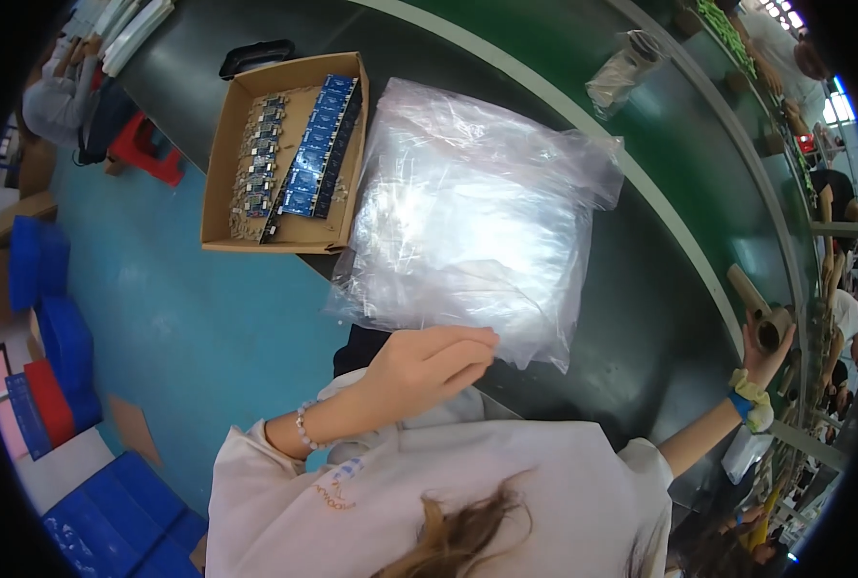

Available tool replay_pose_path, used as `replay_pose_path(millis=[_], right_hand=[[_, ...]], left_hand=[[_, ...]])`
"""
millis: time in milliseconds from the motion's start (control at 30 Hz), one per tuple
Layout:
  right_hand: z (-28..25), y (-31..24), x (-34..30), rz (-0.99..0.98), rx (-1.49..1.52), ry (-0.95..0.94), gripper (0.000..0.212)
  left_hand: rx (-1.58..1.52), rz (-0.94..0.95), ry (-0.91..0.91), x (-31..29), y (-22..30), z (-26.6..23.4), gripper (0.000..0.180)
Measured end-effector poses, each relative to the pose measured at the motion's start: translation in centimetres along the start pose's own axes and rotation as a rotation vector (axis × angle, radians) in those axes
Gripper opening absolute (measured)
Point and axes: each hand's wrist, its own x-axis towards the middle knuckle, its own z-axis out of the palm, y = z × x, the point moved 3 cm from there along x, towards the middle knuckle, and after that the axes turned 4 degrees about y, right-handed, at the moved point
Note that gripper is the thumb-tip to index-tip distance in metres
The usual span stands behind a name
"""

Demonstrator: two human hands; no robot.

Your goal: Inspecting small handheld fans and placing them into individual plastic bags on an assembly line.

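My left hand (435,364) is closed at the near edge of a clear plastic bag (477,231), fingertips pressed together. Whether they grip anything there is hidden. The bag lies wrinkled and shiny on the dark tabletop, covering a bulky, flat-topped load that glare blurs. Far out to the right, my right hand (764,354) has its fingers around a brown cardboard tube (774,329), whose dark hollow end faces me. Beside the bag stands an open cardboard box (214,197) with blue circuit boards (318,144) in a tilted row and smaller boards (260,164) along its left side.
A black tray (255,58) sits behind the box. Across the green conveyor (564,43) lies a plastic-wrapped roll (626,72). Blue bins (63,356) and a red stool (147,149) are on the floor at left. Other people work along the far right and upper left.
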Motion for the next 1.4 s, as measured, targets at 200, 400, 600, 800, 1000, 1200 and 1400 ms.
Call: replay_pose_path(millis=[200, 400, 600, 800, 1000, 1200, 1400], right_hand=[[6.1, -2.2, -4.4, -0.099, -0.245, -0.168, 0.052], [18.5, -1.2, -18.4, 0.059, 0.108, -1.031, 0.070], [21.2, 1.9, -22.9, 0.262, -0.150, -1.170, 0.082], [23.5, 2.4, -24.9, 0.202, -0.463, -1.016, 0.077], [23.8, 4.5, -25.5, 0.294, -0.350, -1.188, 0.066], [23.4, 4.4, -24.5, 0.365, -0.251, -1.162, 0.048], [23.6, 4.3, -24.9, 0.135, -0.394, -1.172, 0.044]], left_hand=[[0.040, 0.035, 0.002, -0.1, -0.2, 0.2, 0.022], [-0.090, -0.033, 0.097, 0.9, 0.4, 0.9, 0.029], [-0.133, -0.090, 0.196, 2.3, 1.3, 1.2, 0.034], [-0.469, -0.317, 0.102, 2.8, 1.5, 1.5, 0.048], [-0.583, -0.231, 0.111, 4.1, 2.3, 2.3, 0.050], [-0.584, -0.251, 0.082, 5.3, 3.6, 2.3, 0.047], [-0.263, 0.045, 0.105, 5.3, 4.8, 0.7, 0.035]])
